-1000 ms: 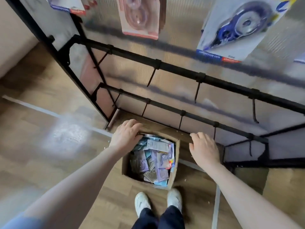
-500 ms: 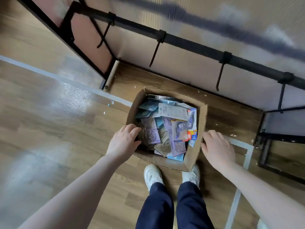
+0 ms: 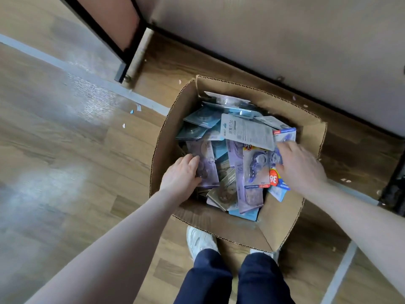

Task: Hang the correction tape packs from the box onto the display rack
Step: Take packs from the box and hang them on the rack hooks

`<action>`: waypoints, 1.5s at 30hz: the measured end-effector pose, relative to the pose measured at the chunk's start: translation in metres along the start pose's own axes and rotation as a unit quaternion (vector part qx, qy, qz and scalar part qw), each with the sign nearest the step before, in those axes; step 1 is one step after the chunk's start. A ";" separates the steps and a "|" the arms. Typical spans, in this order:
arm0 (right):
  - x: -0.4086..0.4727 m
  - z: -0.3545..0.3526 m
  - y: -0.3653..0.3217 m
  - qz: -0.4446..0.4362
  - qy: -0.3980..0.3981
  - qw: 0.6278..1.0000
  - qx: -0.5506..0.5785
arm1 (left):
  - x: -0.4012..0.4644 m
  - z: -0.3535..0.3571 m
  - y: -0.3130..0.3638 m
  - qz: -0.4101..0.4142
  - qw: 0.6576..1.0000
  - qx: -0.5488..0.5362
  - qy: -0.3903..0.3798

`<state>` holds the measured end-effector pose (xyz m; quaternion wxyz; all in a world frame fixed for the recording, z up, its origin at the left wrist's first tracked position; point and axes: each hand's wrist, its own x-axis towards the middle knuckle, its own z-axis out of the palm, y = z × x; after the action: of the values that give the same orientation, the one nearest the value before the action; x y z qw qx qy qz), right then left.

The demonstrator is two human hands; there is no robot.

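Corrugated cardboard box (image 3: 282, 218), open-topped, on a wood-pattern floor (image 3: 65, 172) — filled with a loose heap of correction tape packs (image 3: 247, 132), overlapping at all angles. Left hand (image 3: 182, 176) inside the box, fingers curled onto a purple pack (image 3: 208, 167); whether it grips, cannot tell. Right hand (image 3: 300, 167) lies on a blue pack (image 3: 258, 170) — fingers spread, nearly straight. Display rack foot (image 3: 122, 71) stands beyond the box.

Brown cardboard box (image 3: 282, 224) holds purple, teal and white packs (image 3: 247, 154); wood-grain floor (image 3: 65, 172), navy trousers (image 3: 232, 279).
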<state>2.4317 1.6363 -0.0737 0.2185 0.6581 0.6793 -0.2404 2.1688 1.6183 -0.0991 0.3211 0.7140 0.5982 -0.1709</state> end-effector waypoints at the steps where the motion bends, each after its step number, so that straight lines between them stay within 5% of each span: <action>1: 0.008 0.006 0.000 -0.001 -0.004 1.000 0.002 | 0.007 0.007 -0.003 -0.004 1.000 -0.001 0.002; 19: 0.072 0.048 -0.010 -0.049 0.043 0.995 -0.070 | 0.068 0.035 -0.029 -0.047 0.995 -0.063 0.068; 29: 0.047 0.025 -0.001 0.038 0.080 0.993 0.084 | 0.059 0.035 -0.023 -0.051 0.990 -0.102 0.080; 37: 0.059 0.029 -0.010 0.018 0.033 0.994 0.099 | 0.067 0.043 -0.023 -0.010 0.999 -0.002 0.052; 45: 0.089 0.020 -0.030 -0.016 0.143 0.977 0.156 | 0.079 0.041 -0.022 -0.022 0.999 0.025 0.014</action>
<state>2.3975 1.6938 -0.1432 0.0100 0.7004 0.6682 -0.2505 2.1711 1.6516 -0.1844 0.2909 0.7111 0.6135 -0.1827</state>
